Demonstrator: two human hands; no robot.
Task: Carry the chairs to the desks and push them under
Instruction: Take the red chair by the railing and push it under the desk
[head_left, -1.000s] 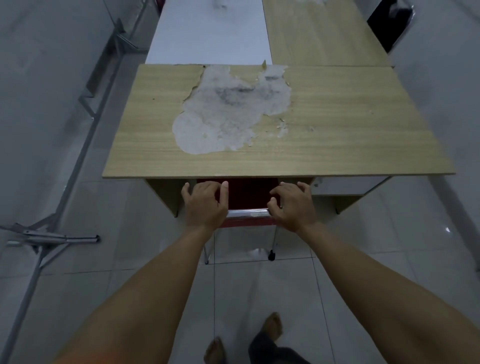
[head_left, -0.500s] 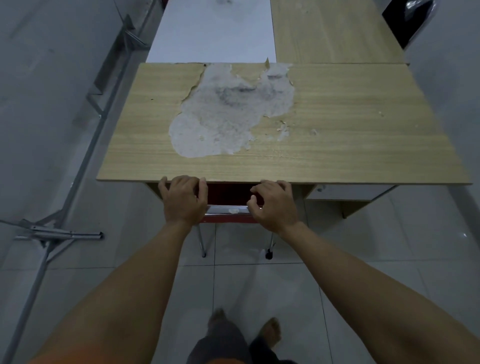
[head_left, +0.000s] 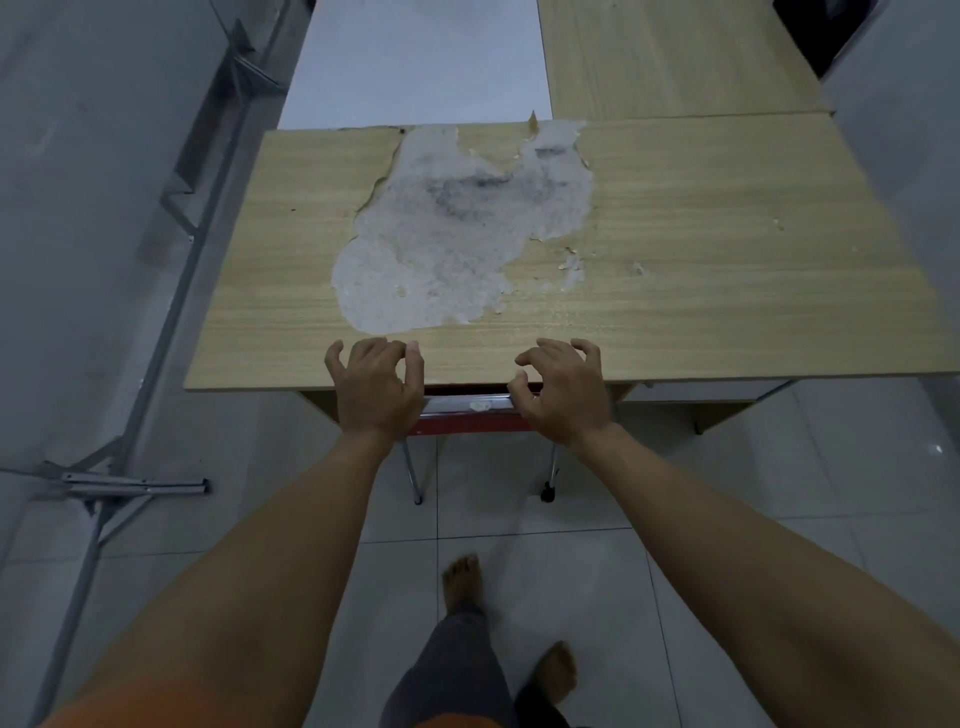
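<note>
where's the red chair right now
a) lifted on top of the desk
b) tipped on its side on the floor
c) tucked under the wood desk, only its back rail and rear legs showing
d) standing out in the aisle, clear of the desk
c: the red chair sits beneath the wood desk, with only its back rail and two rear legs showing past the desk's near edge.

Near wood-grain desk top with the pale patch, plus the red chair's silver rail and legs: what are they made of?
Wood-grain desk top: likely matt laminate over board; the skin has peeled, baring a pale grey stained patch with curled edges. Red chair: glossy silver rail and thin legs look like chromed metal tube. The red part: too little shows to tell.
</note>
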